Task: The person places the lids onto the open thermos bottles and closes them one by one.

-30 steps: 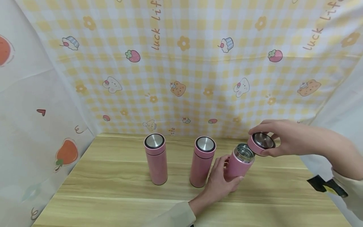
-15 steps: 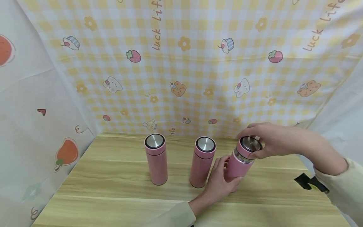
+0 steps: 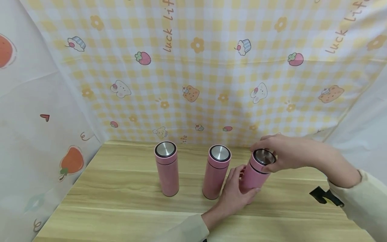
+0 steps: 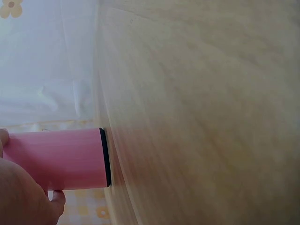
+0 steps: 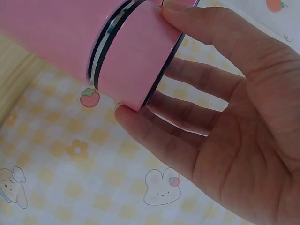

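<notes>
My left hand grips the body of the rightmost pink thermos from its left side. In the left wrist view that thermos stands with its black-edged base at the wooden tabletop. On its mouth sits the pink lid with a steel disc top. My right hand holds this lid by its rim, thumb in front and fingers behind. A narrow silver gap shows between lid and body in the right wrist view.
Two more pink thermoses with lids on stand upright to the left, a middle one close beside my left hand and a far-left one. A checked yellow cloth hangs behind the wooden table.
My right hand has brought the lid left and down from beside the open mouth onto the thermos. The left hand has kept its grip on the body.
</notes>
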Action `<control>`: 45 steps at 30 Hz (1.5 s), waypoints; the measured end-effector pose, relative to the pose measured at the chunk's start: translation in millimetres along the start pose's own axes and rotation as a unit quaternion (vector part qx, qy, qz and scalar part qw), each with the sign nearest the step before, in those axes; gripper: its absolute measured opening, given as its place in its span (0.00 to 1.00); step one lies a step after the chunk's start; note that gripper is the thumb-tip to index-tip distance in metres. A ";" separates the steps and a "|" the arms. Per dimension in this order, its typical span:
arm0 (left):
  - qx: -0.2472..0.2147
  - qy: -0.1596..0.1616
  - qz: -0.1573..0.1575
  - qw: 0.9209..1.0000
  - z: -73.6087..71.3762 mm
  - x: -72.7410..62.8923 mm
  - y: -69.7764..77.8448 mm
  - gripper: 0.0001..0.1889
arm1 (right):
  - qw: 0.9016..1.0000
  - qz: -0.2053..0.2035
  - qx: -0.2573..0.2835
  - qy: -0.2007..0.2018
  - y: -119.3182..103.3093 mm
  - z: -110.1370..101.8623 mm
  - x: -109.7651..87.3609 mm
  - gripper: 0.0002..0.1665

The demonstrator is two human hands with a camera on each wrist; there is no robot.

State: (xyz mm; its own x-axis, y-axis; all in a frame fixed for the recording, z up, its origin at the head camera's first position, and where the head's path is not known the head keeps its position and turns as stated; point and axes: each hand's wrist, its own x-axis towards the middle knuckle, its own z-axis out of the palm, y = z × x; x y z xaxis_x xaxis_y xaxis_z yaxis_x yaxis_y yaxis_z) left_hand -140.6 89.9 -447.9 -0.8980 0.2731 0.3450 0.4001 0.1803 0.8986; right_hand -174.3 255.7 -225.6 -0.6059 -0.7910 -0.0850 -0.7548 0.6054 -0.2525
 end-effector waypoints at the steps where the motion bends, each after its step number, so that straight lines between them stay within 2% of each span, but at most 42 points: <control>1: 0.001 0.000 0.000 1.000 0.0 0.2 0.2 0.36 | 1.000 0.002 0.000 0.000 -0.3 0.1 -0.1 0.27; 12: 0.004 0.000 -0.001 1.000 0.6 0.3 -0.4 0.36 | 1.000 0.017 -0.022 0.009 -3.1 3.5 0.6 0.25; 22: 0.010 0.003 0.005 1.000 1.1 -0.6 -1.4 0.36 | 0.999 0.015 -0.025 0.020 -6.3 5.1 1.9 0.20; 45: 0.019 0.009 0.019 1.000 2.7 0.1 -4.7 0.36 | 0.996 0.066 -0.059 0.030 -14.6 9.8 8.1 0.14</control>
State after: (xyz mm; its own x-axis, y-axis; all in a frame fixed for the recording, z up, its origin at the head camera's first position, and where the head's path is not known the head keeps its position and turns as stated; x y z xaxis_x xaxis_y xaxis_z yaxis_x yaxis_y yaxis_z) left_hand -142.1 91.6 -452.8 -0.8846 0.2643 0.3843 0.4409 0.2052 0.8738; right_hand -165.7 239.6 -232.0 -0.7136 -0.6986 -0.0514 -0.6891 0.7133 -0.1277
